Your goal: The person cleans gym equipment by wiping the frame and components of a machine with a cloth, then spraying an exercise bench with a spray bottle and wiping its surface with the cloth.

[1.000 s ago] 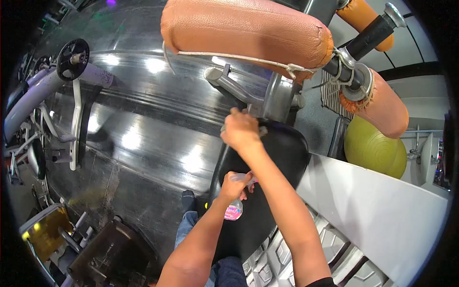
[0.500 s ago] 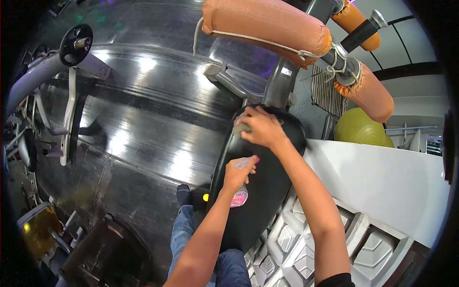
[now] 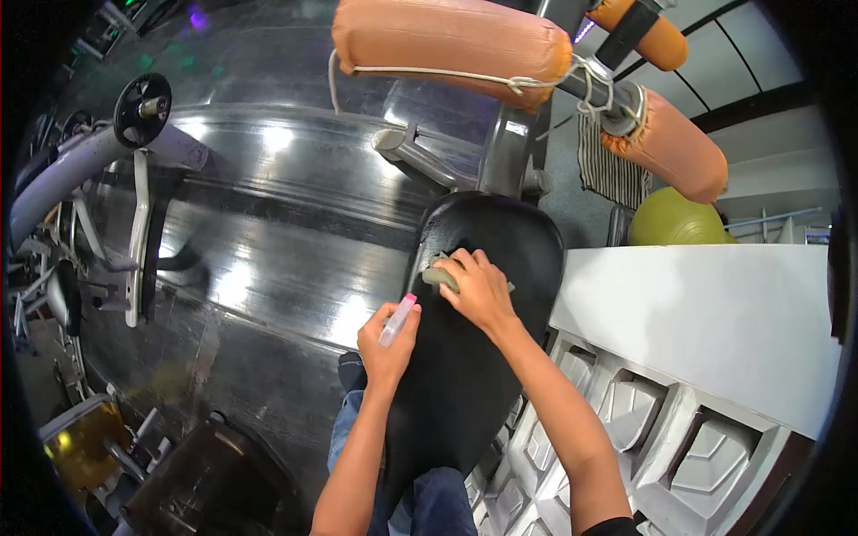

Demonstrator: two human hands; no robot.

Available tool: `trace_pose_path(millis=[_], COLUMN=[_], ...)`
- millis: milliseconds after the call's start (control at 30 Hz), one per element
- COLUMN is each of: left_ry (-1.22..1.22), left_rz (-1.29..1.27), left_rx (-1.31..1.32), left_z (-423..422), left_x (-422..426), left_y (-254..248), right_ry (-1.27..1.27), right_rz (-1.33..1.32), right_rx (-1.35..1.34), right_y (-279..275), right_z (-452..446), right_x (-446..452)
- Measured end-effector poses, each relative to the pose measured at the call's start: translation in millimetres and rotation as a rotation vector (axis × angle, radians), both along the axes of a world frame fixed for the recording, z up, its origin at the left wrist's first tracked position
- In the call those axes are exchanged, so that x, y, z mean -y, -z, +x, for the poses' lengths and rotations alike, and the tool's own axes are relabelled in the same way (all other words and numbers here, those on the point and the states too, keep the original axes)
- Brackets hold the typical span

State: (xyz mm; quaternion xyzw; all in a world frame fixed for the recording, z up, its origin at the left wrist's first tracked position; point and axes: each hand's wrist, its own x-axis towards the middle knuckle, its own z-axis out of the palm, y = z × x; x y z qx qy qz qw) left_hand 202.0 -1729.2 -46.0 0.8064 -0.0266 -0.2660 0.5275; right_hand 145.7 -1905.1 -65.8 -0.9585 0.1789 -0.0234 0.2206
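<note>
Here, the left hand (image 3: pixel 384 348) is wrapped around a spray bottle (image 3: pixel 399 322), by the nine o'clock edge of the black pad (image 3: pixel 456 384). Apart from it, the right hand (image 3: pixel 484 293) squeezes a greenish cloth (image 3: pixel 440 278) on the pad, at one o'clock from the bottle.

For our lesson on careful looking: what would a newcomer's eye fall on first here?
Probably the big orange padded roll across the top, then the yellow-green ball at the right. Near the centre, the right hand holds a greyish-green cloth over the black bench pad, while the left hand grips a pink-tipped sprayer.
</note>
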Motion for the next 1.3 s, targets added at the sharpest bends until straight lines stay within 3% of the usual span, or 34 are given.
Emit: trace_pose_path(millis=[133,167,200,267,400,567,667,900,1133,1233,1300], left_ry=[0.196,0.255,0.263,0.309,0.267,0.211,0.3,0.21,0.218,0.208,0.216], left_rz=[0.055,0.08,0.084,-0.059,-0.095,-0.094,-0.005,0.025,-0.022,-0.04,-0.02], left_rx=[-0.048,-0.242,-0.238,-0.586,-0.799,-0.695,-0.691,-0.654,-0.671,-0.69,-0.688], left_z=[-4.3,-2.3,-2.2,-7.7,-30.7,-38.0,-37.9,-40.2,-40.5,-40.6,-38.8], left_x=[15.0,20.0,26.3,39.2,45.8,46.3,47.6,50.8,45.7,43.1,43.8], left_y=[-6.6,-5.7,-2.9,10.6,49.5,62.4,61.1,56.0,59.4,61.4,61.5], right_ry=[0.163,0.228,0.293,0.352,0.44,0.01,-0.016,0.429,0.184,0.21,0.261], right_rz=[-0.072,-0.094,-0.117,-0.123,-0.061,-0.007,-0.009,-0.027,-0.055,0.152,0.151], right_rx=[0.047,0.064,0.08,0.095,0.173,0.074,0.022,0.096,0.157,0.082,0.011], right_y=[-5.3,-4.8,-7.3,-6.2,-0.1,4.7,-1.2,-5.8,7.0,-2.7,-10.6], right_z=[-11.6,-10.3,-7.3,-3.1,3.5,-15.2,-23.6,13.8,7.8,-22.0,-40.0], right_x=[39.3,48.1,55.7,59.4,42.8,18.1,32.2,85.3,28.7,22.4,32.5])
